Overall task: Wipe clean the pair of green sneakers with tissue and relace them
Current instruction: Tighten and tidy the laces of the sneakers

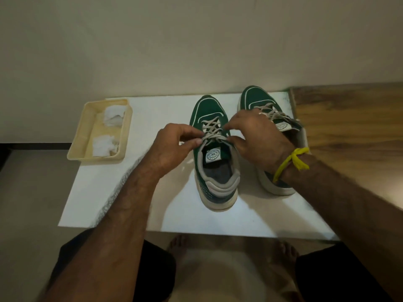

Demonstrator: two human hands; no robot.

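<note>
Two green sneakers with grey laces stand side by side on a white board (135,192), toes pointing away. The near left sneaker (212,177) is between my hands. My left hand (174,147) pinches its grey lace (212,130) at the upper eyelets on the left side. My right hand (255,136) pinches the same lace from the right and partly covers the second sneaker (259,99), whose laces are crossed. A yellow thread is tied round my right wrist.
A cream plastic tray (78,147) at the board's far left holds two crumpled white tissues (113,115). A wooden surface (349,118) adjoins the board on the right. A wall stands behind. My knees and bare feet are below the board's near edge.
</note>
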